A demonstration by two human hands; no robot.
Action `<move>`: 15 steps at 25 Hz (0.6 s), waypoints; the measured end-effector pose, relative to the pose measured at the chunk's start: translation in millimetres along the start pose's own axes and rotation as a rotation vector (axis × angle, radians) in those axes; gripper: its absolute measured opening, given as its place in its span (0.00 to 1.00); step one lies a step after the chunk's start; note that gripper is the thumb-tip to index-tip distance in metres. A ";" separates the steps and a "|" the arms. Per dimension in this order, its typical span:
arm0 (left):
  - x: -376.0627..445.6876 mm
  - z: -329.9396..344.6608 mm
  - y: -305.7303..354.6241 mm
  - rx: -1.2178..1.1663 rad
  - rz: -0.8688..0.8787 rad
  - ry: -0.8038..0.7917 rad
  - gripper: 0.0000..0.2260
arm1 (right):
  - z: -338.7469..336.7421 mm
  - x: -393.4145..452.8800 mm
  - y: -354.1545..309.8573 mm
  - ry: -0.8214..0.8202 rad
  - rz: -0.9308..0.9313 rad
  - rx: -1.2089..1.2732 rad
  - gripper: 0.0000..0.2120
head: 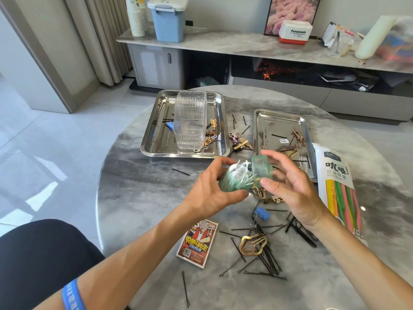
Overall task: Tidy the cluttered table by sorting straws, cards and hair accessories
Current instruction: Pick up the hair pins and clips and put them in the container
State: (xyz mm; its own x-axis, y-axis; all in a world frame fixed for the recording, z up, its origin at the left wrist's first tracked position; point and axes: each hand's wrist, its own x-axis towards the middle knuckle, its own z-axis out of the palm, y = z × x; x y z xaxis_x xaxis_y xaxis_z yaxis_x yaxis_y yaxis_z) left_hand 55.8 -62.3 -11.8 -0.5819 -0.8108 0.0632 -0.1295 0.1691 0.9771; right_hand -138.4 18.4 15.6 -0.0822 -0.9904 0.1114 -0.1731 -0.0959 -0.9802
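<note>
My left hand (210,186) grips a small green translucent box (232,182) filled with white picks, held above the table's middle. Its hinged lid (262,173) stands open, and my right hand (290,189) holds that lid with fingertips and thumb. A pack of coloured straws (339,193) lies at the right edge. A card pack (197,241) lies near the front. Black bobby pins (268,258), a gold hair clip (252,243) and a blue binder clip (262,214) are scattered in front of my hands.
Two steel trays sit farther back: the left tray (154,139) holds a clear ribbed container (190,121) and hair clips, the right tray (279,124) holds a few pins and clips. More clips (240,142) lie between them. A sideboard stands behind the table.
</note>
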 end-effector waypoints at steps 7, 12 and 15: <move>-0.7 1.9 0.6 0.063 0.045 -0.015 0.27 | 11.0 -3.2 6.6 -0.020 0.003 -0.107 0.29; -0.4 -0.1 -0.8 0.121 0.058 -0.011 0.27 | 7.9 -3.6 6.4 -0.038 0.015 -0.080 0.30; -0.1 1.3 0.4 0.125 0.076 0.006 0.29 | 11.0 -3.3 7.2 -0.017 -0.009 -0.040 0.29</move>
State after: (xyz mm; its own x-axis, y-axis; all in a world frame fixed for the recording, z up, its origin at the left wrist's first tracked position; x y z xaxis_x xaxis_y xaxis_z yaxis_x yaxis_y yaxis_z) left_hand 54.7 -61.4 -11.7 -0.5887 -0.7965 0.1375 -0.1848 0.2983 0.9364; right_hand -128.6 19.9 6.4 -0.0640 -0.9911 0.1170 -0.2132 -0.1009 -0.9718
